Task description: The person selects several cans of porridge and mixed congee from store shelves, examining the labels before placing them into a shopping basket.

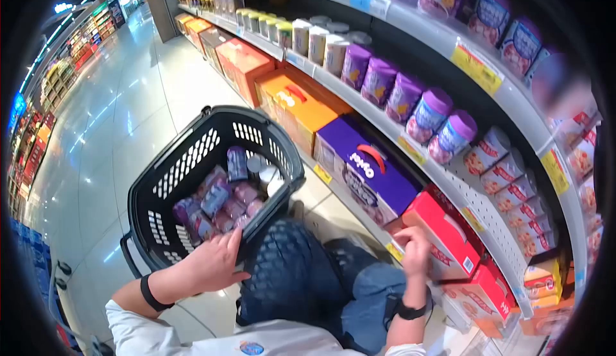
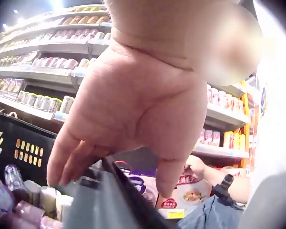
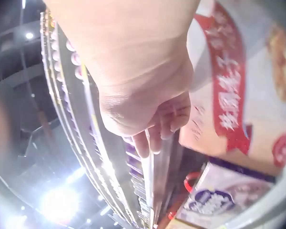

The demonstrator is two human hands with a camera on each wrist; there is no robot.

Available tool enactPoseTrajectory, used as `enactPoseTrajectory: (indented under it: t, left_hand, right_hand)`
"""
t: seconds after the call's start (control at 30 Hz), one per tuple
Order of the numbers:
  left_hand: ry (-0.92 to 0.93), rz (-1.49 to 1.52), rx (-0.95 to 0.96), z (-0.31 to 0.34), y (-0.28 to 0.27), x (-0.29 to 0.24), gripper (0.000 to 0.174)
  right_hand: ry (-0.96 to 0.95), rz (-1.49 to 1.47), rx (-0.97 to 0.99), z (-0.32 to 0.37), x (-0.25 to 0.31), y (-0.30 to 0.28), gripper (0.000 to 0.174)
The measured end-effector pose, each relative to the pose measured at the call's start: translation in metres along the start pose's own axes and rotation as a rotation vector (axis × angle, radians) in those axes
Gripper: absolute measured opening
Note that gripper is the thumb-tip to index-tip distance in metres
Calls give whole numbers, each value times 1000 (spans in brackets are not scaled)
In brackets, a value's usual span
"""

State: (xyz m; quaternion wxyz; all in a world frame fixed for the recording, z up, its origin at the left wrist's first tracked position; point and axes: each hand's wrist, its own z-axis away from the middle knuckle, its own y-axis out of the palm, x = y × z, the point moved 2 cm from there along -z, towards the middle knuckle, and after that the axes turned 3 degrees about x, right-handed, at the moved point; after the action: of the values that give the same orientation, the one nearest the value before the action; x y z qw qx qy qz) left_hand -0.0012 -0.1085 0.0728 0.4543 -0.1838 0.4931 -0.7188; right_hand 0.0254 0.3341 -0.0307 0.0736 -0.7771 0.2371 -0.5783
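Note:
A black shopping basket [image 1: 186, 131] holds several purple and pink packs [image 1: 215, 199] and white-lidded cans. My left hand [image 1: 208, 263] grips its near rim; in the left wrist view, that hand [image 2: 133, 105] has its fingers on the inner side and the thumb on the outer side of the dark rim [image 2: 105, 195]. My right hand [image 1: 415, 251] is in front of a red box [image 1: 443, 228] on the bottom shelf. In the right wrist view, that hand [image 3: 143, 102] hangs loosely curled beside a box [image 3: 229, 81], with nothing in it. Whether it touches the box, I cannot tell.
A purple box [image 1: 366, 170] and an orange box [image 1: 298, 99] stand on the bottom shelf. Above them are purple tubs [image 1: 378, 80] and cans, behind a shelf edge with price tags [image 1: 478, 67]. My bent knees are between basket and shelf. Tiled floor [image 1: 109, 131] extends leftward.

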Motion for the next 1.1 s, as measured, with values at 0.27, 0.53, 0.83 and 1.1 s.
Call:
enactPoseTrajectory:
  t: [0.27, 0.53, 0.83, 1.1]
  left_hand:
    - [298, 264, -327, 10, 34, -83, 65]
    - [335, 654, -182, -44, 53, -145, 21]
    - [623, 944, -23, -122, 67, -225, 19]
    - [555, 1370, 219, -134, 83, -260, 22]
  right_hand:
    - [-321, 631, -251, 32, 106, -195, 20]
    - [-33, 700, -750, 120, 120, -315, 22]
    - [-64, 1140, -1046, 171, 139, -353, 32]
    - [57, 1450, -708, 130, 129, -406, 57]
